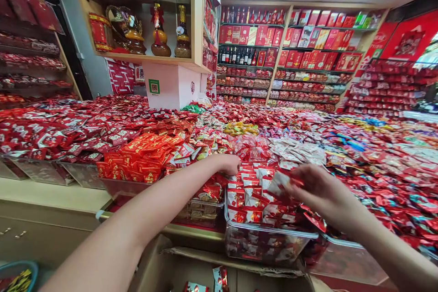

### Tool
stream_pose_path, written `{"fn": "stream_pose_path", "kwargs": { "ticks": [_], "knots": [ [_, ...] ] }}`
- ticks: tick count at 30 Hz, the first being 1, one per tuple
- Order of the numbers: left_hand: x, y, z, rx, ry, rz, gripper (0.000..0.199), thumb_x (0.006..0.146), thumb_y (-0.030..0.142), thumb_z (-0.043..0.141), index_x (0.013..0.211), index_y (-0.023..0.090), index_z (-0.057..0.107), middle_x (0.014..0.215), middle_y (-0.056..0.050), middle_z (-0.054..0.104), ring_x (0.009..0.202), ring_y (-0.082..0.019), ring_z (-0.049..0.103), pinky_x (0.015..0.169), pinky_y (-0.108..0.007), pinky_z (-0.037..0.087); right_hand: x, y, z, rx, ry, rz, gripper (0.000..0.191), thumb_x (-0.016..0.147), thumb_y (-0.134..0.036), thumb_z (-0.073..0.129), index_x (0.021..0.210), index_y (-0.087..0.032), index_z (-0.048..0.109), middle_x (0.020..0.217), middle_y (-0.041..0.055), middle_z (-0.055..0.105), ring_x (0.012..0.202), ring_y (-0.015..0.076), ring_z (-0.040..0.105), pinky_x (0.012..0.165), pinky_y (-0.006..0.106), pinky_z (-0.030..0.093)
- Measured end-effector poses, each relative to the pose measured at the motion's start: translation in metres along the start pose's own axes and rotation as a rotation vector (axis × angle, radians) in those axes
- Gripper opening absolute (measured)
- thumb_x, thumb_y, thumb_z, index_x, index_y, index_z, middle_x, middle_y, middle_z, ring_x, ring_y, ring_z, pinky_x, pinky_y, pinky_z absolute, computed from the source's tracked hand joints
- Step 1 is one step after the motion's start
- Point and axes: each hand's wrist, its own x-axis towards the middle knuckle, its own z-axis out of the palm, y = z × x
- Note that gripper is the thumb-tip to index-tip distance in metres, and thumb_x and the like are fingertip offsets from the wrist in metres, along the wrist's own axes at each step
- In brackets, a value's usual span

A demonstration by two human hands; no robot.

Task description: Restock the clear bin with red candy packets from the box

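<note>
My right hand (318,189) pinches a small white and red snack packet (279,183) between thumb and fingers, above a clear plastic bin (270,230). Rows of red and white packets (252,198) fill that bin. My left hand (228,163) reaches to the back left of these rows, its fingers curled downward among the packets; whatever they hold is hidden. Left of my forearm lies a heap of bright orange-red packets (140,157). Below the bin, an open cardboard box (185,269) has a few red and white packets at its bottom.
More bins heaped with wrapped sweets stretch across the counter (44,196) on both sides. A white pillar (162,84) under a display cabinet (137,57) rises behind them. Shelves with bottles and red boxes (251,34) line the back wall. A blue basket (32,267) stands low at left.
</note>
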Motion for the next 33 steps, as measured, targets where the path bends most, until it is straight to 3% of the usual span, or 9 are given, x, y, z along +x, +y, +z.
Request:
{"fn": "stream_pose_path", "kwargs": {
  "ticks": [2,5,10,18,27,30,33],
  "knots": [
    [-0.005,-0.002,-0.002,-0.019,0.031,0.038,0.029,0.067,0.015,0.045,0.089,0.015,0.064,0.087,-0.008,0.067,0.069,-0.019,0.058,0.056,-0.026,0.041,0.043,0.000,0.017,-0.095,-0.076,-0.107,0.025,0.058,-0.028,0.068,0.077,-0.020,0.054,0.063,0.0019,0.062,0.058,0.0169,0.055,0.052,0.029,0.041],
    [-0.012,-0.003,-0.006,-0.026,0.067,0.072,0.034,0.066,0.013,0.043,0.093,0.019,0.062,0.088,-0.004,0.068,0.069,-0.017,0.058,0.057,-0.024,0.040,0.101,0.012,0.046,-0.269,-0.057,-0.218,0.015,0.062,-0.022,0.061,0.072,-0.020,0.050,0.062,-0.0008,0.058,0.056,0.0132,0.051,0.052,0.027,0.037],
    [-0.020,-0.004,-0.008,-0.014,0.074,0.079,0.037,0.066,0.012,0.042,0.097,0.021,0.061,0.094,-0.004,0.067,0.074,-0.017,0.058,0.060,-0.023,0.040,0.153,0.038,0.083,-0.396,-0.125,-0.200,0.013,0.056,-0.013,0.061,0.058,-0.018,0.049,0.052,-0.0039,0.051,0.051,0.0104,0.045,0.049,0.024,0.033],
    [-0.026,-0.014,-0.001,-0.014,0.102,0.075,0.042,0.069,0.020,0.044,0.110,0.025,0.052,0.107,-0.005,0.062,0.089,-0.021,0.057,0.070,-0.027,0.042,0.166,0.052,0.087,-0.340,-0.426,-0.124,0.010,0.055,-0.014,0.062,0.054,-0.017,0.052,0.045,-0.0051,0.053,0.043,0.0079,0.046,0.044,0.021,0.033],
    [-0.035,-0.021,0.001,0.018,0.139,-0.009,0.032,0.068,0.031,0.048,0.098,0.027,0.057,0.090,-0.004,0.066,0.080,-0.022,0.058,0.064,-0.028,0.042,0.172,0.058,0.085,-0.425,-0.594,-0.111,0.011,0.055,-0.008,0.058,0.058,-0.018,0.054,0.046,-0.0066,0.052,0.043,0.0071,0.044,0.043,0.020,0.033],
    [-0.032,-0.020,0.000,0.005,0.162,-0.064,0.029,0.067,0.031,0.049,0.094,0.023,0.057,0.086,-0.006,0.065,0.076,-0.023,0.059,0.060,-0.028,0.043,0.171,0.052,0.092,-0.469,-0.640,-0.100,0.011,0.054,-0.007,0.058,0.058,-0.017,0.055,0.048,-0.0065,0.053,0.046,0.0073,0.045,0.046,0.020,0.034],
    [-0.023,-0.020,0.001,-0.012,0.275,-0.171,0.034,0.069,0.025,0.044,0.101,0.016,0.049,0.098,-0.013,0.061,0.083,-0.025,0.058,0.061,-0.030,0.044,0.169,0.044,0.096,-0.508,-0.682,-0.068,0.012,0.055,-0.006,0.056,0.061,-0.016,0.056,0.052,-0.0051,0.056,0.048,0.0082,0.047,0.047,0.020,0.037]
  ]
}}
